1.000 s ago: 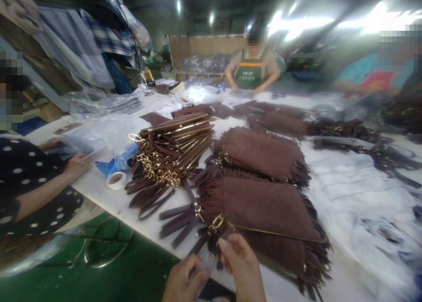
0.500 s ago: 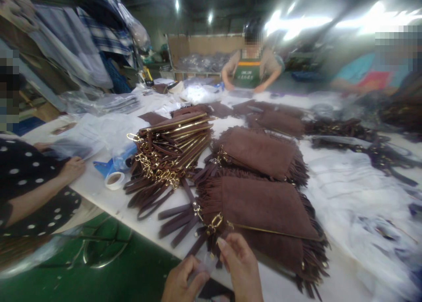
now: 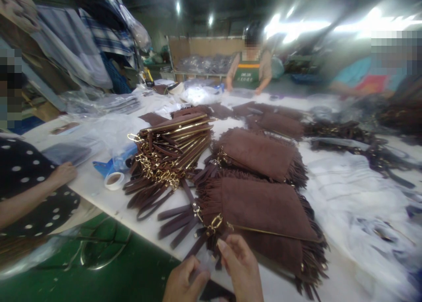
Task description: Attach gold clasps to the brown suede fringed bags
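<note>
At the near edge of the table, my left hand [image 3: 186, 279] is closed, with a small piece of translucent plastic film [image 3: 206, 260] pinched between thumb and fingers. Just to its right, my right hand [image 3: 242, 267] has thumb and forefinger pressed together beside a gold-clasped strap; what lies in that pinch is too small to tell. Right above it lies a brown fringed suede bag [image 3: 263, 205] with a gold zip, a gold chain link [image 3: 217, 220] at its left corner. Several dark brown straps [image 3: 178, 220] fan out left of the bag.
A second fringed bag [image 3: 260, 154] lies behind. Left of it rises a pile of gold-zipped bags [image 3: 174, 148]. A white tape roll [image 3: 114, 181] sits near the edge, and white wrapping sheets [image 3: 349, 205] spread at right. Co-workers stand at left, across and at far right.
My hands have hardly moved. The co-worker at left has drawn a hand back, leaving a grey plastic packet on the table. The person across has brought their arms closer in.
</note>
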Tool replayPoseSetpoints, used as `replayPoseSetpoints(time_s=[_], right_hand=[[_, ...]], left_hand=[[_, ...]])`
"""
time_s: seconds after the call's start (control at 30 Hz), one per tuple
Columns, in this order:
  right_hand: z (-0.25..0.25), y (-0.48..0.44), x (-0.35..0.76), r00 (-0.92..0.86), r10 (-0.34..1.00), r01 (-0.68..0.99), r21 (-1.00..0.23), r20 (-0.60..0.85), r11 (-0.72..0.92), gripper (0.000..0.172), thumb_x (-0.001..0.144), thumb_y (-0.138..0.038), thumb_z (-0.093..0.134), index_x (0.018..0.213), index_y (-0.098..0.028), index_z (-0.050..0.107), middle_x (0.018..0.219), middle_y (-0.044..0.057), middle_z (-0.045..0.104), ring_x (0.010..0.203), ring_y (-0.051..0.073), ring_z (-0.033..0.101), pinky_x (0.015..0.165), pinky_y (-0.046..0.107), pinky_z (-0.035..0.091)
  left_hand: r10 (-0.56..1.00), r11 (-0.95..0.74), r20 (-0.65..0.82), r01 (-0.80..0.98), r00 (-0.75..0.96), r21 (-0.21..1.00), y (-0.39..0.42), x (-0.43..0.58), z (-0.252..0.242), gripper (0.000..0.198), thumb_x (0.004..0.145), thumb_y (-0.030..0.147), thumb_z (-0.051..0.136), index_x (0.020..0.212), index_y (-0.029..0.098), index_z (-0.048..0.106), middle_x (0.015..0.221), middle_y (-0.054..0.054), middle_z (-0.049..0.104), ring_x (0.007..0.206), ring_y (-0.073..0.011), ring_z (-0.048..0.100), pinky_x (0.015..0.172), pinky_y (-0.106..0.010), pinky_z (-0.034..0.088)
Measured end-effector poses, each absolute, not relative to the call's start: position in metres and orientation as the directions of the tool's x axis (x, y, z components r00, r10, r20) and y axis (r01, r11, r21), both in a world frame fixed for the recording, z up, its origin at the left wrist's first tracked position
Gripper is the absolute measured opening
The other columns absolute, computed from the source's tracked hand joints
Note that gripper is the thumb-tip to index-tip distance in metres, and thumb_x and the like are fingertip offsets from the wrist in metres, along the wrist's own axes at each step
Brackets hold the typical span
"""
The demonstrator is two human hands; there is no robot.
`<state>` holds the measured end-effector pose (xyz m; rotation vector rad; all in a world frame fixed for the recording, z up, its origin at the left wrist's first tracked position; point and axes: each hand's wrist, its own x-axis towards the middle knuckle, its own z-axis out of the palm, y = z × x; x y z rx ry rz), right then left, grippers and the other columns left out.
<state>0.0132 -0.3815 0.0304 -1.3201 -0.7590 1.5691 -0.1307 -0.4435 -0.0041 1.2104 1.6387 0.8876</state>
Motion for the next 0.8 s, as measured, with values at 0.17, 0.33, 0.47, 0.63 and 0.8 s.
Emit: replayPoseSetpoints(time_s=[0.17, 0.33, 0.47, 0.63, 0.8], right_hand=[[0.025, -0.378, 0.017, -0.066, 0.919, -0.251, -0.885, -0.389, -0.392, 0.041, 0.07, -0.052, 0.078, 0.07, -0.02, 0.053, 0.057, -0.007, 0.045, 0.051, 0.009, 0.039, 0.047, 0.02, 0.03], [0.016, -0.378, 0.024, -0.083, 0.923, -0.176, -0.906, -0.376, -0.385, 0.04, 0.072, -0.053, 0.076, 0.071, -0.019, 0.055, 0.057, -0.006, 0.047, 0.051, 0.009, 0.038, 0.046, 0.02, 0.028], [0.01, -0.382, 0.029, -0.056, 0.943, -0.131, -0.934, -0.328, -0.332, 0.04, 0.075, -0.056, 0.071, 0.074, -0.018, 0.06, 0.059, -0.004, 0.051, 0.054, 0.01, 0.042, 0.051, 0.02, 0.032], [-0.001, -0.393, 0.037, -0.036, 0.931, -0.128, -0.922, -0.363, -0.364, 0.052, 0.075, -0.064, 0.067, 0.099, -0.019, 0.063, 0.053, -0.003, 0.055, 0.045, 0.011, 0.044, 0.042, 0.02, 0.029], [-0.016, -0.405, 0.044, -0.012, 0.911, -0.136, -0.902, -0.412, -0.409, 0.053, 0.072, -0.07, 0.066, 0.09, -0.02, 0.064, 0.061, 0.003, 0.064, 0.048, 0.015, 0.051, 0.044, 0.022, 0.033]], left_hand=[[0.897, 0.441, -0.442, -0.06, -0.01, 0.895, -0.436, -0.119, -0.007, 0.052, 0.065, 0.064, 0.073, 0.068, 0.016, 0.054, 0.061, 0.0, 0.059, 0.056, -0.0136, 0.05, 0.054, -0.024, 0.035], [0.831, 0.552, -0.547, -0.289, 0.105, 0.782, -0.43, -0.11, -0.006, 0.062, 0.053, 0.068, 0.081, 0.077, 0.014, 0.059, 0.07, -0.007, 0.069, 0.054, -0.0153, 0.06, 0.052, -0.023, 0.041], [0.814, 0.577, -0.555, -0.335, 0.17, 0.745, -0.426, -0.109, -0.004, 0.061, 0.06, 0.066, 0.079, 0.083, 0.013, 0.061, 0.075, -0.009, 0.071, 0.055, -0.0143, 0.062, 0.051, -0.021, 0.04], [0.839, 0.544, -0.513, -0.291, 0.18, 0.787, -0.421, -0.106, -0.008, 0.064, 0.07, 0.072, 0.068, 0.089, 0.011, 0.066, 0.079, -0.01, 0.07, 0.061, -0.0158, 0.063, 0.056, -0.023, 0.043], [0.86, 0.511, -0.491, -0.256, 0.142, 0.821, -0.413, -0.099, -0.001, 0.066, 0.075, 0.075, 0.06, 0.093, 0.012, 0.068, 0.07, -0.007, 0.067, 0.065, -0.0181, 0.061, 0.063, -0.027, 0.047]])
